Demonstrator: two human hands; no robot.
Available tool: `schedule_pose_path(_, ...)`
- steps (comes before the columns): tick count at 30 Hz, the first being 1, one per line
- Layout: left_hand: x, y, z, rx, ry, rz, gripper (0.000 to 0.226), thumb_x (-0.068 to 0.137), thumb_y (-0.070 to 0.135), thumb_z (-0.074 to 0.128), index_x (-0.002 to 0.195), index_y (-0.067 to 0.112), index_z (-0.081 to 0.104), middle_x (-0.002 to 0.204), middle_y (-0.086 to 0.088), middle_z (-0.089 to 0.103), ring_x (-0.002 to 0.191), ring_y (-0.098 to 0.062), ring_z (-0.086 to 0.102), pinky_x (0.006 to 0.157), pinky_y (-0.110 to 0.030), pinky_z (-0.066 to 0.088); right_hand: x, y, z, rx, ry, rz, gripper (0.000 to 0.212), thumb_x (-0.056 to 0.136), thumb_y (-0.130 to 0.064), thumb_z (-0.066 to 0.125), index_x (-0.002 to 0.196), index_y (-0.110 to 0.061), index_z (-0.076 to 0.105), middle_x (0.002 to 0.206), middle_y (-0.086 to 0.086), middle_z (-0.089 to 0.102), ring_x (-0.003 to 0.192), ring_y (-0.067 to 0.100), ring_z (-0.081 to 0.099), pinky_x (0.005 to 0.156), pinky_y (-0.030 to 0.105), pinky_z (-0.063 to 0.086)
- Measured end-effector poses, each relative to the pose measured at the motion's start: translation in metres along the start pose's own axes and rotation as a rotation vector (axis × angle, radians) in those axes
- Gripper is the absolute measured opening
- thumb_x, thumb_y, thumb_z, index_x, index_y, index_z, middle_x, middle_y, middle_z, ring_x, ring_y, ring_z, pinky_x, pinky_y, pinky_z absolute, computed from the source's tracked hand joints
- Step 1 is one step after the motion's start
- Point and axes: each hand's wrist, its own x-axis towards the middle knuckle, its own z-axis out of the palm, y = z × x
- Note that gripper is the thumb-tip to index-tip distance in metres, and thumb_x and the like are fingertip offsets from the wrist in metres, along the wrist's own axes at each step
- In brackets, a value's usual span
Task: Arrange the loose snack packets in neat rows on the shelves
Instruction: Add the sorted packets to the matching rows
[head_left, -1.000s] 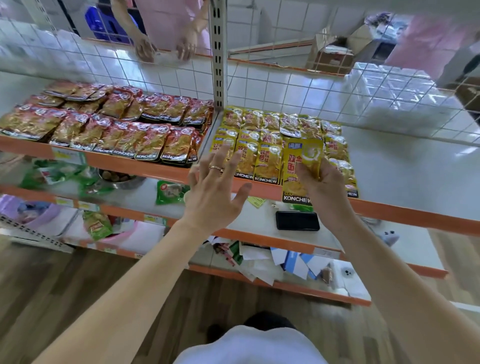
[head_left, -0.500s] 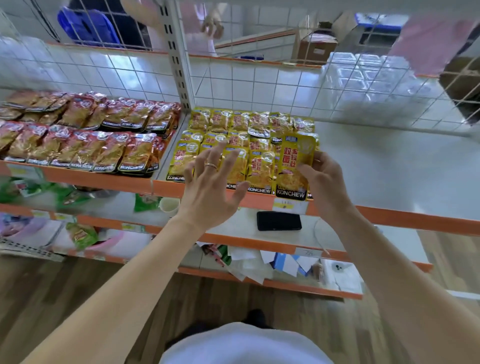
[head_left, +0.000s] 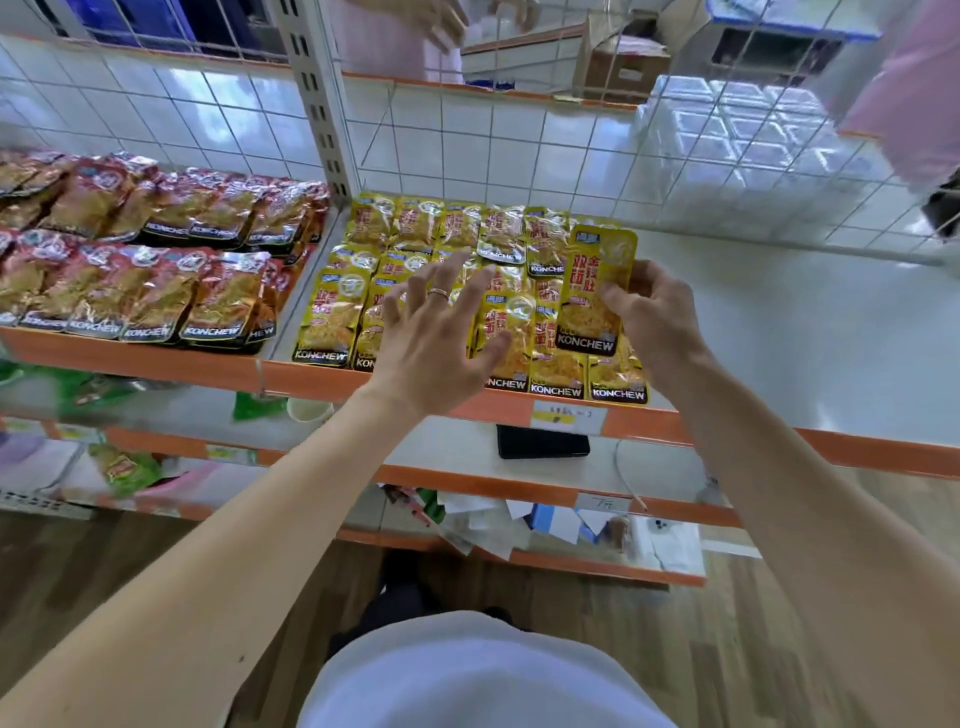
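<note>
Yellow packet (head_left: 597, 291) in right hand (head_left: 657, 322), higher

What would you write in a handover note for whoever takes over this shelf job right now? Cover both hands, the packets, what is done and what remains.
Left hand: open, fingers spread, above the yellow rows; whether it touches them I cannot tell.
Right hand: holds one yellow packet, raised over the rows' right end.
Red packets: in rows in the left bay of the top shelf.
Done: red and yellow rows mostly laid.
To do: set the held packet down; one back-row packet looks skewed.
</note>
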Motion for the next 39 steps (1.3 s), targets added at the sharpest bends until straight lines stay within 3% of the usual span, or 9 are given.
schedule_pose_path(8, 0.051, -0.011, 0.023, 0.072, -0.104, 0.043, 0.072, 0.091, 0.066, 0.032, 0.154, 0.031, 0.026, 0.164, -0.001, 0.017, 0.148, -0.027, 0.014, 0.115, -0.054, 0.015, 0.047, 0.020, 0.012, -0.128, 0.042, 0.024, 0.021, 0.093, -0.014, 0.067, 0.114, -0.013, 0.066, 0.102, 0.001, 0.070, 0.095, 0.018, 0.066, 0.081, 0.029, 0.057)
schedule_pose_path(16, 0.072, -0.011, 0.044, 0.128, -0.193, 0.067, 0.072, 0.092, 0.068, 0.020, 0.154, 0.033, 0.025, 0.166, -0.001, 0.013, 0.150, -0.029, 0.011, 0.116, -0.053, 0.013, 0.067, 0.036, 0.030, -0.318, 0.058, -0.022, 0.009, 0.090, -0.018, 0.070, 0.098, -0.022, 0.067, 0.098, 0.004, 0.070, 0.090, 0.022, 0.068, 0.078, 0.033, 0.058)
schedule_pose_path(18, 0.075, -0.012, 0.046, 0.130, -0.203, 0.068, 0.069, 0.095, 0.067, 0.021, 0.155, 0.033, 0.024, 0.166, -0.002, 0.012, 0.151, -0.030, 0.010, 0.117, -0.053, 0.011, 0.068, 0.039, 0.033, -0.387, 0.082, -0.054, 0.011, 0.090, -0.019, 0.069, 0.101, -0.021, 0.068, 0.099, 0.004, 0.070, 0.092, 0.021, 0.067, 0.083, 0.035, 0.057)
schedule_pose_path(21, 0.077, -0.013, 0.049, 0.164, -0.222, 0.074, 0.069, 0.096, 0.068, 0.018, 0.155, 0.033, 0.025, 0.166, -0.003, 0.014, 0.151, -0.030, 0.010, 0.116, -0.053, 0.008, 0.070, 0.041, 0.036, -0.481, 0.109, -0.100, 0.017, 0.092, -0.019, 0.067, 0.108, -0.014, 0.068, 0.089, -0.005, 0.063, 0.091, 0.018, 0.062, 0.079, 0.027, 0.050)
schedule_pose_path(23, 0.078, -0.013, 0.050, 0.175, -0.241, 0.077, 0.066, 0.098, 0.066, 0.020, 0.154, 0.031, 0.027, 0.166, -0.003, 0.017, 0.151, -0.029, 0.011, 0.116, -0.054, 0.005, 0.071, 0.042, 0.038, -0.564, 0.133, -0.133, 0.019, 0.093, -0.021, 0.066, 0.110, -0.012, 0.066, 0.087, -0.007, 0.055, 0.093, 0.019, 0.057, 0.085, 0.032, 0.048)
schedule_pose_path(25, 0.078, -0.013, 0.049, 0.169, -0.248, 0.081, 0.065, 0.099, 0.065, 0.021, 0.154, 0.031, 0.030, 0.165, -0.001, 0.019, 0.151, -0.028, 0.011, 0.116, -0.054, 0.003, 0.072, 0.045, 0.040, -0.642, 0.162, -0.149, 0.024, 0.093, -0.025, 0.065, 0.113, -0.013, 0.063, 0.096, -0.002, 0.055, 0.105, 0.025, 0.053, 0.093, 0.040, 0.044)
schedule_pose_path(29, 0.078, -0.013, 0.047, 0.155, -0.253, 0.083, 0.064, 0.100, 0.064, 0.022, 0.154, 0.031, 0.031, 0.165, 0.002, 0.020, 0.151, -0.025, 0.013, 0.115, -0.053, 0.001, 0.071, 0.048, 0.042, -0.790, 0.175, -0.114, 0.040, 0.094, -0.034, 0.062, 0.130, -0.017, 0.057, 0.128, 0.005, 0.052, 0.123, 0.025, 0.034, 0.087, 0.037, 0.027)
schedule_pose_path(32, 0.078, -0.012, 0.048, 0.160, -0.255, 0.086, 0.065, 0.100, 0.064, 0.021, 0.154, 0.031, 0.030, 0.165, 0.003, 0.021, 0.151, -0.024, 0.013, 0.116, -0.053, 0.001, 0.069, 0.051, 0.043, -0.851, 0.175, -0.098, 0.041, 0.094, -0.037, 0.060, 0.130, -0.017, 0.056, 0.135, 0.004, 0.045, 0.126, 0.024, 0.028, 0.086, 0.036, 0.020)
schedule_pose_path(39, 0.078, -0.014, 0.048, 0.174, -0.264, 0.090, 0.062, 0.100, 0.064, 0.019, 0.154, 0.035, 0.030, 0.165, 0.006, 0.022, 0.151, -0.022, 0.015, 0.116, -0.057, 0.003, 0.068, 0.056, 0.043, -0.918, 0.109, -0.160, 0.049, 0.097, -0.036, 0.054, 0.142, -0.020, 0.045, 0.147, 0.002, 0.042, 0.137, 0.025, 0.026, 0.103, 0.048, 0.029)
